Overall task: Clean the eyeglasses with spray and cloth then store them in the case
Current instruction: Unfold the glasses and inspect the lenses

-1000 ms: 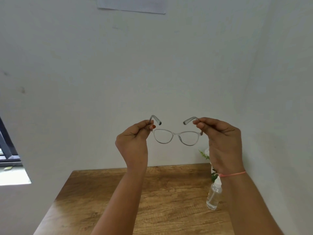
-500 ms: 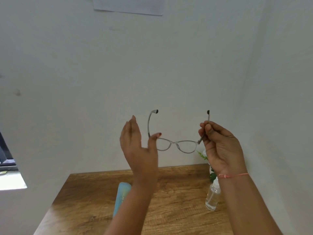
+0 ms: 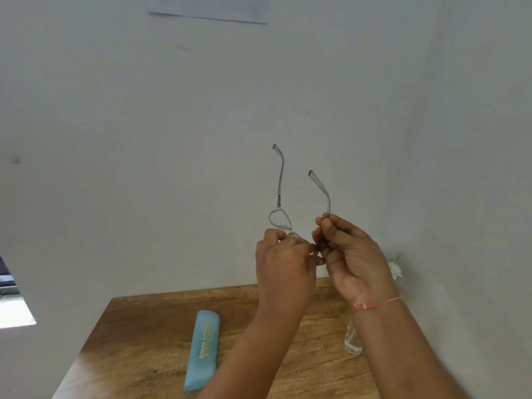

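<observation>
I hold thin grey-framed eyeglasses (image 3: 279,197) up in front of the white wall, with both temples pointing upward. My left hand (image 3: 283,266) pinches the frame near the bridge, and one lens shows just above its fingers. My right hand (image 3: 352,254) grips the lower end of the right temple. The other lens is hidden behind my fingers. A light blue glasses case (image 3: 203,349) lies shut on the wooden table (image 3: 138,341), below and left of my hands. A clear spray bottle (image 3: 352,339) stands behind my right wrist, mostly hidden. No cloth is visible.
A small white flower (image 3: 395,269) sits at the table's back right corner against the wall. A paper sheet (image 3: 210,8) hangs high on the wall. A window opening (image 3: 11,306) shows at the left edge.
The glasses turned from lying level to standing with temples up. My left hand, which had opened off the frame, closed on it near the bridge. The view tilted down, showing the case.
</observation>
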